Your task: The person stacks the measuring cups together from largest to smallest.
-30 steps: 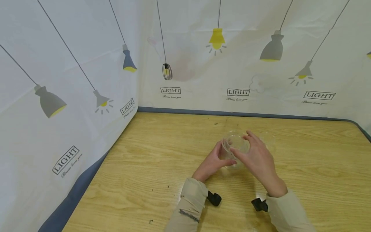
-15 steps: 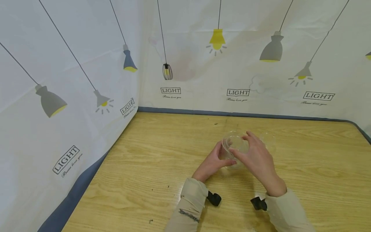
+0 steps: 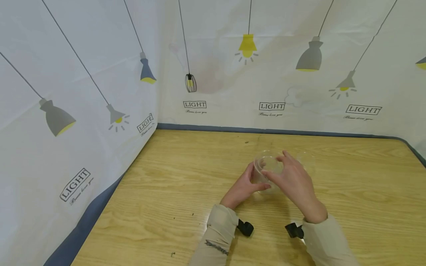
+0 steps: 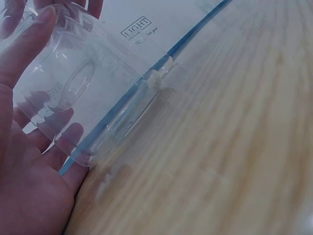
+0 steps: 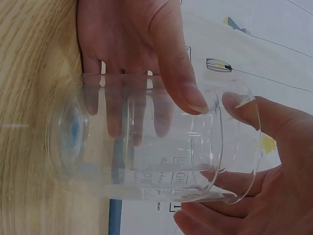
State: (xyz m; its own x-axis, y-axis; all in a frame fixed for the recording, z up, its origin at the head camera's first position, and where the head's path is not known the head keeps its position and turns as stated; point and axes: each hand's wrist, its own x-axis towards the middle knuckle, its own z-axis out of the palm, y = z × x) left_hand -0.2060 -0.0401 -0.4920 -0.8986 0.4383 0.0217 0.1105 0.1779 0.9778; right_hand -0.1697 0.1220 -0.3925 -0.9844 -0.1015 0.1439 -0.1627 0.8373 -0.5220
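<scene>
A clear, straight-sided glass (image 5: 98,169) with a thick base stands upright on the table. My left hand (image 3: 242,188) curls round its side, thumb in front and fingers behind. Inside its upper part sits a second, smaller clear cup (image 3: 272,162), its rim rising above the outer one. My right hand (image 3: 296,181) pinches this upper cup near the rim, between thumb and fingers. In the left wrist view, the round bottom of the inner cup (image 4: 78,85) shows partway down the outer glass. Both vessels are see-through, so fingers and printed cloth show through them.
A faint, clear round object (image 3: 306,159) lies on the wooden table (image 3: 159,192) just right of my right hand. Pale cloth (image 3: 219,74) printed with lamps encloses the back and left, with a blue band along its foot. Black straps (image 3: 245,228) hang at both wrists.
The head view shifts very slightly. Both hands keep their hold on the two clear vessels, with hardly any movement.
</scene>
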